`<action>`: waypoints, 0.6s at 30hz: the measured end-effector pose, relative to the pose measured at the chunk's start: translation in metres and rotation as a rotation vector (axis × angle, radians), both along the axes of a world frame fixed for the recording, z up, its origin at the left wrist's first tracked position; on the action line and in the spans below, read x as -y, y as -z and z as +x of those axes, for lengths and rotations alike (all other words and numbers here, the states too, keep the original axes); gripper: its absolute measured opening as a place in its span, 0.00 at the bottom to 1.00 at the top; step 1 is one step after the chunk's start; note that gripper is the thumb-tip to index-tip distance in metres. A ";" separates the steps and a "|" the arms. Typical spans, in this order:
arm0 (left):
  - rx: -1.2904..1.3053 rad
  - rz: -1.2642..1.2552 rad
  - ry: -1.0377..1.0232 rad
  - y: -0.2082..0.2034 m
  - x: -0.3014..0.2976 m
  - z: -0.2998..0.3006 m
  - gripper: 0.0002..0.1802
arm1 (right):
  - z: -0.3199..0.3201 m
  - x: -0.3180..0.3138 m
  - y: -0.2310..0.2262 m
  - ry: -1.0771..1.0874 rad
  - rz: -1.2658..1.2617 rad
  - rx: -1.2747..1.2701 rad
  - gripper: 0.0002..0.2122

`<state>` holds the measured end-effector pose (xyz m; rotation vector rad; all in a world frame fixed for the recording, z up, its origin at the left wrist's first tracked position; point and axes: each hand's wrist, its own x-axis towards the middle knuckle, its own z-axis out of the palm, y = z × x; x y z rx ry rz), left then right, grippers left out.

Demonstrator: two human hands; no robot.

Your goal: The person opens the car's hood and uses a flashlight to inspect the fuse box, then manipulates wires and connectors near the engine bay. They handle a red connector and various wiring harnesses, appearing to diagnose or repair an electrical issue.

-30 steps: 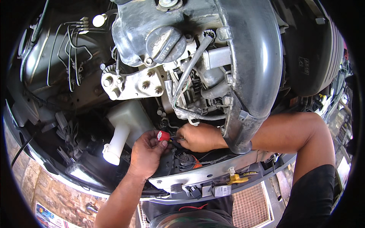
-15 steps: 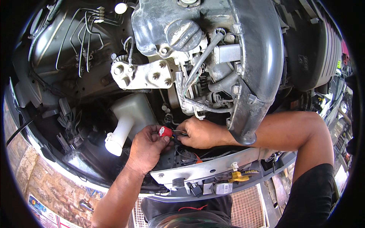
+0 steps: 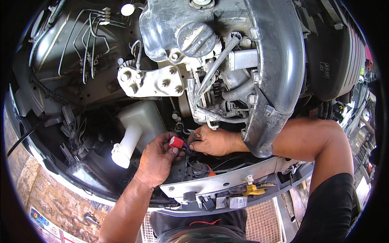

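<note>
"What does the left hand (image 3: 155,161) hold?"
"A red connector (image 3: 176,142) (coloured wires (image 3: 187,147) behind it)."
"And the right hand (image 3: 214,141)?"
"Curled beside those wires, its forearm (image 3: 302,137) under the black air-intake duct (image 3: 281,60)."

A blocky red connector (image 3: 176,142), pale end leftward, trails thin wires (image 3: 186,148) near the engine bay's front edge (image 3: 214,182).
</note>
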<state>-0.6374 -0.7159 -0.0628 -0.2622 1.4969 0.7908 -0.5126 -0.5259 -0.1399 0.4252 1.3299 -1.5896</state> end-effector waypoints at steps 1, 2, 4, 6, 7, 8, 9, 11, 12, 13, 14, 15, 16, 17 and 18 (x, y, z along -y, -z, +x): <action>0.000 0.012 -0.001 -0.001 0.000 0.000 0.20 | -0.001 0.001 0.001 -0.008 -0.025 0.078 0.17; -0.001 0.025 -0.005 -0.001 0.000 0.001 0.20 | 0.000 0.001 0.002 -0.004 -0.011 0.027 0.17; -0.029 0.105 0.044 -0.005 0.000 0.002 0.20 | 0.002 0.003 0.001 0.002 0.017 -0.074 0.18; -0.082 0.173 0.176 -0.011 -0.008 -0.002 0.20 | 0.011 0.010 0.009 0.069 0.025 -0.170 0.18; -0.125 0.198 0.279 -0.016 -0.013 -0.009 0.20 | 0.014 0.013 0.014 0.104 0.030 -0.218 0.18; -0.174 0.221 0.379 -0.019 -0.016 -0.012 0.20 | 0.017 0.016 0.019 0.098 0.033 -0.228 0.17; -0.130 0.237 0.306 -0.018 -0.017 -0.009 0.20 | 0.019 0.019 0.024 0.076 0.059 -0.262 0.16; -0.044 0.270 0.161 -0.015 -0.013 -0.003 0.20 | 0.018 0.020 0.028 0.034 0.114 -0.330 0.15; -0.073 0.206 0.153 -0.013 -0.012 -0.003 0.19 | 0.018 0.017 0.023 -0.106 0.156 -0.334 0.16; -0.103 0.142 0.145 -0.011 -0.010 -0.003 0.19 | 0.019 0.012 0.020 -0.180 0.144 -0.373 0.16; -0.133 0.067 0.133 -0.009 -0.005 -0.001 0.19 | 0.018 0.005 0.018 -0.257 0.122 -0.415 0.17; -0.127 0.072 0.103 -0.009 -0.004 -0.001 0.19 | 0.017 -0.004 0.013 -0.333 0.105 -0.459 0.17; -0.120 0.077 0.074 -0.009 -0.004 0.000 0.19 | 0.018 -0.012 0.008 -0.425 0.041 -0.443 0.20; -0.114 0.085 0.041 -0.007 -0.003 0.002 0.19 | 0.020 -0.024 -0.004 -0.393 -0.018 -0.460 0.20; -0.128 0.043 0.046 0.000 0.000 0.002 0.19 | 0.023 -0.038 -0.020 -0.362 -0.068 -0.475 0.21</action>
